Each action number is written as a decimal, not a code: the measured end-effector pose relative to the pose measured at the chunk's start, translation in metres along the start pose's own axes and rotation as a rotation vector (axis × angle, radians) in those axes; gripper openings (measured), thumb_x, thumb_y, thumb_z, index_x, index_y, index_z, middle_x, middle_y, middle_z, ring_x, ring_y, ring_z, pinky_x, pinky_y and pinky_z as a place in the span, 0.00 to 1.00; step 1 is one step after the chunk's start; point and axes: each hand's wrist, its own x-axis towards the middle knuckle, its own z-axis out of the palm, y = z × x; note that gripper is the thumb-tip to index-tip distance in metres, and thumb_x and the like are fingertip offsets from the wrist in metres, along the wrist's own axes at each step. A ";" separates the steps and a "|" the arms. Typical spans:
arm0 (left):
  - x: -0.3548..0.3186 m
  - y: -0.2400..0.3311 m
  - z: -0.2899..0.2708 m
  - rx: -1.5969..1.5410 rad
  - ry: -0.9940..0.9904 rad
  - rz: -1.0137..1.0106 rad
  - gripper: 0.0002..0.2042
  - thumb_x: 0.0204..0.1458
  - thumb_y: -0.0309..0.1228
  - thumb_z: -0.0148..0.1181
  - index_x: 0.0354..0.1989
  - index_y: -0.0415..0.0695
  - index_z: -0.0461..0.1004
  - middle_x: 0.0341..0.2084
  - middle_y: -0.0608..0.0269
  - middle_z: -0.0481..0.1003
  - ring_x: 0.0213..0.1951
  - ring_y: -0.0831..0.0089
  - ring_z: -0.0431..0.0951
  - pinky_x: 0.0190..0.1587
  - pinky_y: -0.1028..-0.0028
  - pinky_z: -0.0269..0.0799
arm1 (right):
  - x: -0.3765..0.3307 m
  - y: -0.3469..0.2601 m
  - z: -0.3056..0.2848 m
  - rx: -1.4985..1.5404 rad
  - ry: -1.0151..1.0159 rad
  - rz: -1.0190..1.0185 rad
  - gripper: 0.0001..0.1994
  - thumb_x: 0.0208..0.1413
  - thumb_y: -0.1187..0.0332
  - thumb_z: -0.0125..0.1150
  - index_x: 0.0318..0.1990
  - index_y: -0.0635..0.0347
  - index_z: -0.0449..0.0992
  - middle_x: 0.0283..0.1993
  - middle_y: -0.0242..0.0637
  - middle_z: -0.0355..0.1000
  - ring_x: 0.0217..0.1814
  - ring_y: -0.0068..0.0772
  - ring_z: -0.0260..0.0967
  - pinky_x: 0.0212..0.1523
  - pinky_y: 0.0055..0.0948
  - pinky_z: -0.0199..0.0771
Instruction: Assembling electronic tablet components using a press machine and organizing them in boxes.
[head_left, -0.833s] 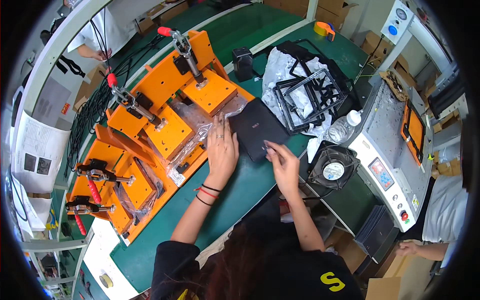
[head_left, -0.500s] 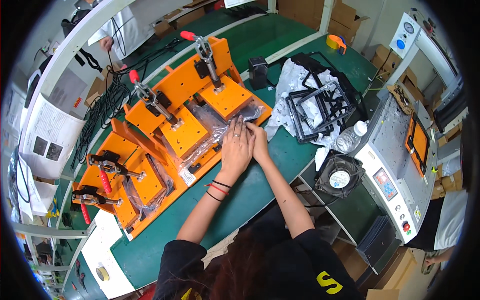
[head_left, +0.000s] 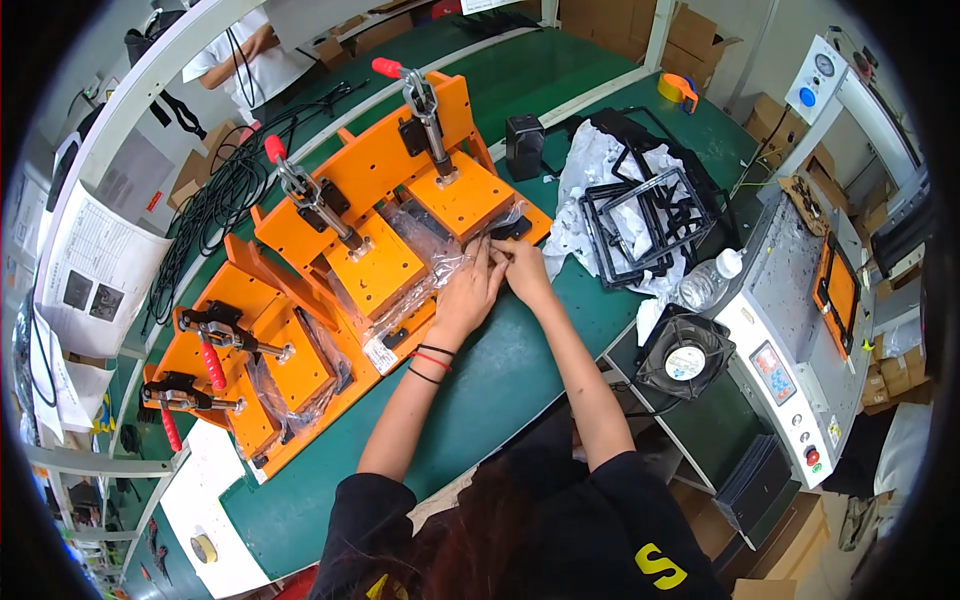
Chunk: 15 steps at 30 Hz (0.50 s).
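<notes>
Crinkled clear film (head_left: 455, 262) pinched at the orange jig (head_left: 400, 215).
My left hand (head_left: 470, 290) and right hand (head_left: 520, 268) meet, fingertips gripping the glossy film at the jig's front edge, beside a flat square pad (head_left: 470, 195). Green mat (head_left: 500, 370) below.

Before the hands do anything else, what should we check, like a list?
1. Both hands at the work: ok; left hand and right hand meet at the front edge of the orange clamp fixture.
2. Crinkly clear plastic bag lying on the fixture: ok.
3. Small black part seated right: cannot tell, fingers hide it.
4. Red-handled toggle clamp out of the way: ok, upright behind the hands.
5. Black wire frames apart from the hands: ok.
</notes>
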 end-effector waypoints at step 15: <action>-0.026 0.012 0.009 0.165 0.074 0.123 0.24 0.54 0.34 0.51 0.56 0.34 0.59 0.55 0.39 0.59 0.57 0.46 0.59 0.59 0.60 0.57 | 0.185 -0.196 0.007 -0.103 0.316 -0.534 0.23 0.50 0.58 0.56 0.48 0.65 0.62 0.45 0.57 0.64 0.50 0.55 0.62 0.52 0.45 0.62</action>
